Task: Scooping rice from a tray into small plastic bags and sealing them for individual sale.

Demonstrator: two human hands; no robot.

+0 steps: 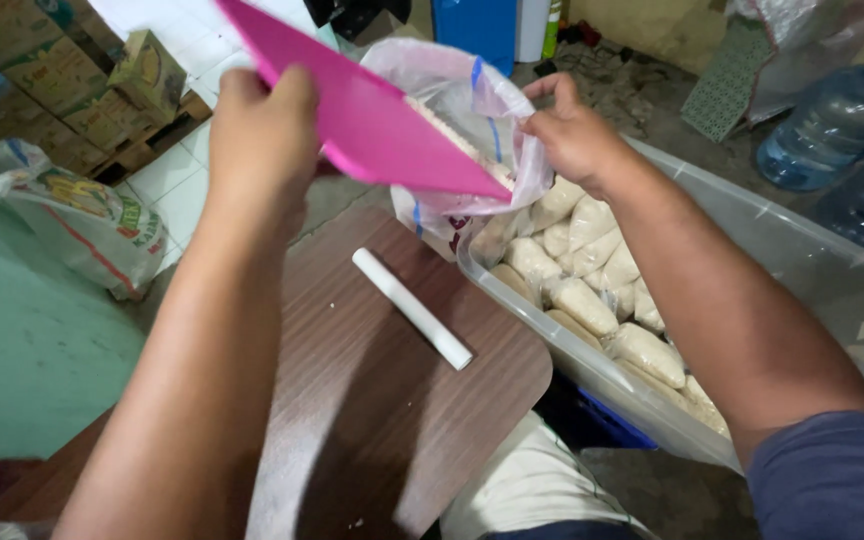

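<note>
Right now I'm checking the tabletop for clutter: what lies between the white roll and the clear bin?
Nothing: the head view shows only bare brown tabletop between the white roll and the clear bin.

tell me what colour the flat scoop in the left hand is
Bright pink: the flat scoop, gripped by the left hand, shows best in the head view.

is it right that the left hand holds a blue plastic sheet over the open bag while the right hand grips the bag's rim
Not quite: the sheet is pink, not blue. The head view shows the left hand holding a pink plastic sheet tilted into the open plastic bag, while the right hand grips the bag's rim.
</note>
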